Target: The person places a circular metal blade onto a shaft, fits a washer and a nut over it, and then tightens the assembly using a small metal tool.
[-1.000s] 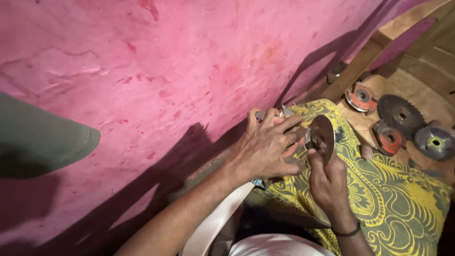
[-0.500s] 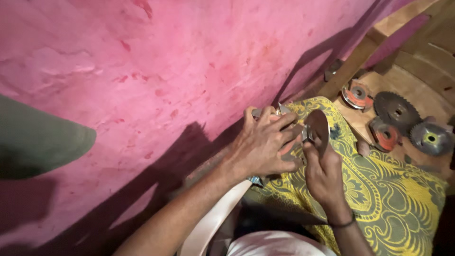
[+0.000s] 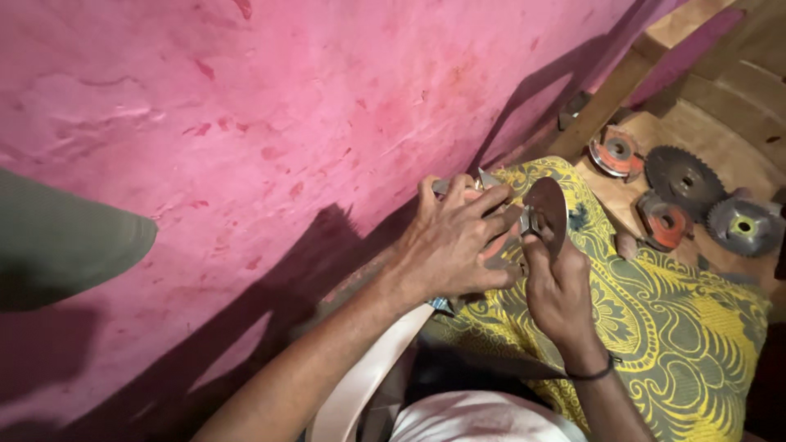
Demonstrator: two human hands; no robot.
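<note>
While the left hand (image 3: 454,245) is clamping the tool body, the right hand (image 3: 557,278) is pinching the disc (image 3: 547,214); slipping could cut fingers.

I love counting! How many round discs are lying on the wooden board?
4: an orange disc farthest back, a toothed saw blade beside it, another orange disc nearer, a grey wheel at right. Others may be hidden.

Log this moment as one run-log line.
left hand: gripping tool body | right hand: on brown disc | toothed saw blade: on wooden surface
</note>
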